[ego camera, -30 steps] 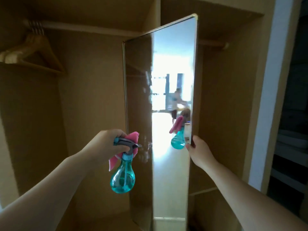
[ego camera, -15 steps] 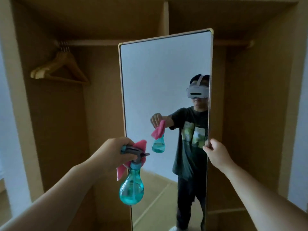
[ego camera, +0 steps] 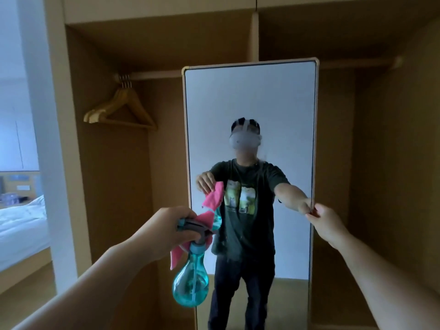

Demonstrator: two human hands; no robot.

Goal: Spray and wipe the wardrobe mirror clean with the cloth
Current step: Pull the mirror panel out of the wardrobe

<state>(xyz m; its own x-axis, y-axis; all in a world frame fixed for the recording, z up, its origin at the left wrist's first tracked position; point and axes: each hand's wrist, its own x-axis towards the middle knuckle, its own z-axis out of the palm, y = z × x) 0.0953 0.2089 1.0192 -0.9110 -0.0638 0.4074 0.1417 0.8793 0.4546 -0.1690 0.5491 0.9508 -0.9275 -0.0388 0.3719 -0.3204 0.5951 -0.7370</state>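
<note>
Glass first: steady mirror (ego camera: pixel 250 103) edge with right grip (ego camera: pixel 326 222) pinching it; aim bottle (ego camera: pixel 190 287), clenched with cloth (ego camera: pixel 176 255) in left grip (ego camera: pixel 166 231), squarely; mist evenly.

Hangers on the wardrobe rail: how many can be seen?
3 hangers, it seems. All hang bunched together on the rail, left of the mirror. They overlap closely, so one more may be hidden among them.

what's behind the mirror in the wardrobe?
Either side of the mirror the open wardrobe shows: wooden hangers on a rail to its left, bare rail to its right. Whatever sits directly behind the glass is covered.
</note>
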